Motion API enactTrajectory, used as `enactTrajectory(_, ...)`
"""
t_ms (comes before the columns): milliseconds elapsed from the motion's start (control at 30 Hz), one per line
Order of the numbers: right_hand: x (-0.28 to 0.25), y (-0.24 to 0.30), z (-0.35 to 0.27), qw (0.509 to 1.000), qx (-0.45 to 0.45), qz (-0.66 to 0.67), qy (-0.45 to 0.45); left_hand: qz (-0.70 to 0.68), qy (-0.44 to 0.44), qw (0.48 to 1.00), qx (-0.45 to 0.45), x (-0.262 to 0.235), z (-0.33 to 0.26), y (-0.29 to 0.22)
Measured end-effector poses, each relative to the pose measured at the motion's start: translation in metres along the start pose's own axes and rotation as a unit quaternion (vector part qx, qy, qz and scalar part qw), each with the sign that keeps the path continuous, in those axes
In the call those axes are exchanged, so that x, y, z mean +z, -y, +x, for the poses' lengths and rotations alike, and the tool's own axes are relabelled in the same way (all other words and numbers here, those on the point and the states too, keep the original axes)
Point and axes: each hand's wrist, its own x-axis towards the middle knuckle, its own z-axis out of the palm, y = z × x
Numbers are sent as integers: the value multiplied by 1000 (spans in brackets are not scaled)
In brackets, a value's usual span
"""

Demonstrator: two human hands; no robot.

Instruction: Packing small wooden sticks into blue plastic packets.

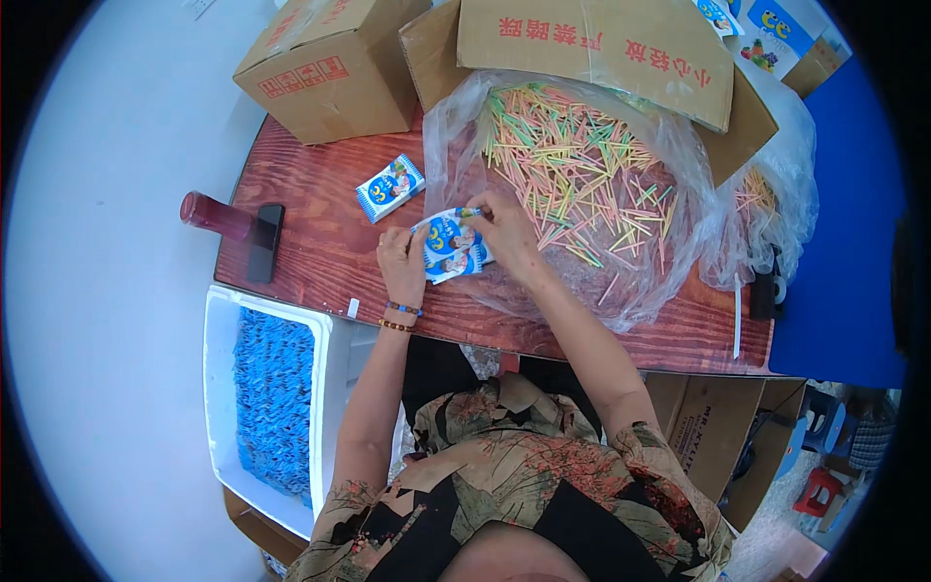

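A small blue-and-white printed packet (452,254) is held between my two hands just above the table's front part. My left hand (401,260) pinches its left edge, and beaded bracelets circle that wrist. At the packet's upper right edge, the fingers of my right hand (508,233) are closed on it. Whether the packet's top is sealed, I cannot tell. Another similar packet (390,188) lies on the table beyond my left hand. To the right, many thin pink, yellow and green sticks (572,160) spread over a clear plastic bag (669,281).
Cardboard boxes (339,68) stand along the back of the reddish wooden table (320,184). A dark phone (265,242) and a pinkish bottle (215,215) are at the left. Below them, a white foam box (325,407) contains blue packets (274,398). A black object (763,291) sits at the right edge.
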Motion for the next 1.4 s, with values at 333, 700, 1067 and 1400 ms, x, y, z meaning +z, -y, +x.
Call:
enactTrajectory(333, -28, 20, -25, 913, 58, 400, -46, 6, -20, 1000, 11, -19, -12, -39)
enactTrajectory(700, -48, 34, -69, 907, 171, 373, 99, -447, 128, 855, -231, -32, -31, -94)
enactTrajectory(1067, -53, 43, -89, 957, 71, 257, 111, -389, 94, 890, -219, -35, -58, -105)
enactTrajectory(1400, -54, 34, -101, 977, 96, 170, 87, -386, 87, 881, -260, -25, -72, -93)
